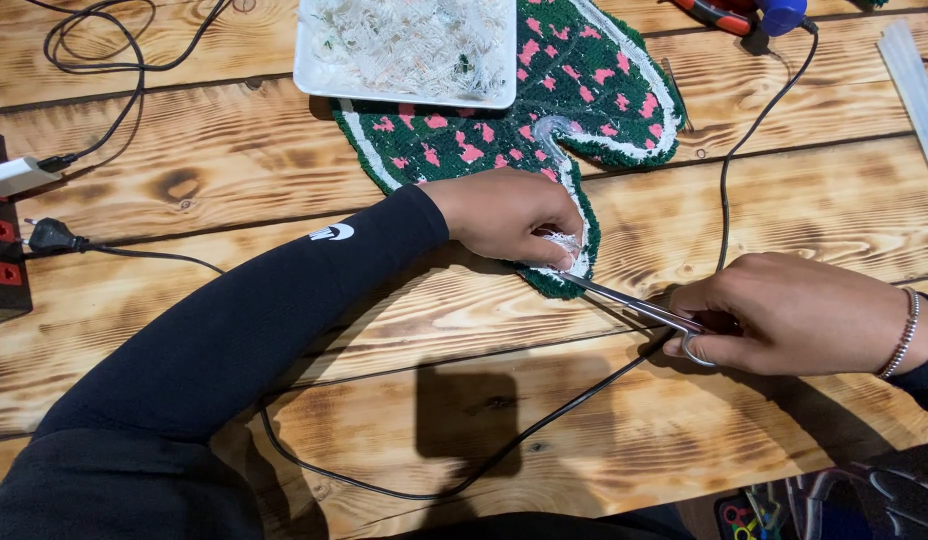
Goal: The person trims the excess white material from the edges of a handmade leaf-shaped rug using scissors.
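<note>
We see a green rug piece (504, 120) with pink spots and a white edge lying flat on the wooden table (234, 150). The left hand (509, 215) is curled and pinches the near tip of the rug piece, where white threads stick out. The right hand (794, 315) is closed around the handles of thin metal scissors (634, 305). The scissor tips touch the rug edge right under the left fingers. A white tray (319, 75) full of pale thread scraps sits on the far part of the rug piece. A black cable (729, 170) runs across the table, passing under the scissors.
</note>
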